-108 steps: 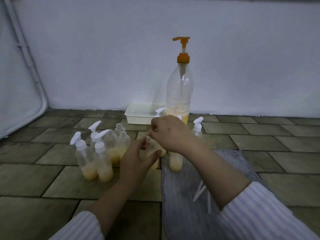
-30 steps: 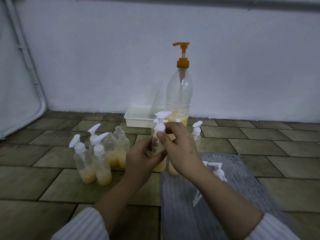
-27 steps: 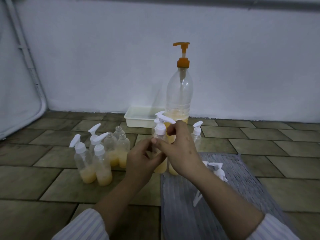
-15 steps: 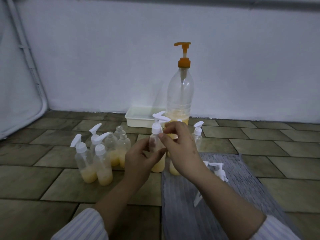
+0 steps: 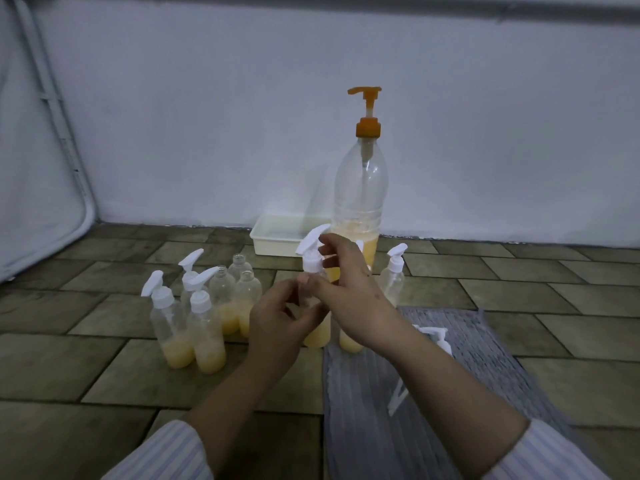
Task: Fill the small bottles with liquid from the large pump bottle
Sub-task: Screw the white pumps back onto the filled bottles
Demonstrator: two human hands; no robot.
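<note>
Your left hand (image 5: pixel 277 317) grips a small bottle (image 5: pixel 317 332) low down; your right hand (image 5: pixel 346 289) pinches its white pump cap (image 5: pixel 311 252). The large pump bottle (image 5: pixel 360 199) stands just behind, at twelve o'clock; more filled bottles (image 5: pixel 194 323) cluster at nine o'clock.

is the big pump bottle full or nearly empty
Mostly empty. The large pump bottle is clear down to a band of yellow liquid near its base, well under half its height; the hands hide its very bottom.
</note>
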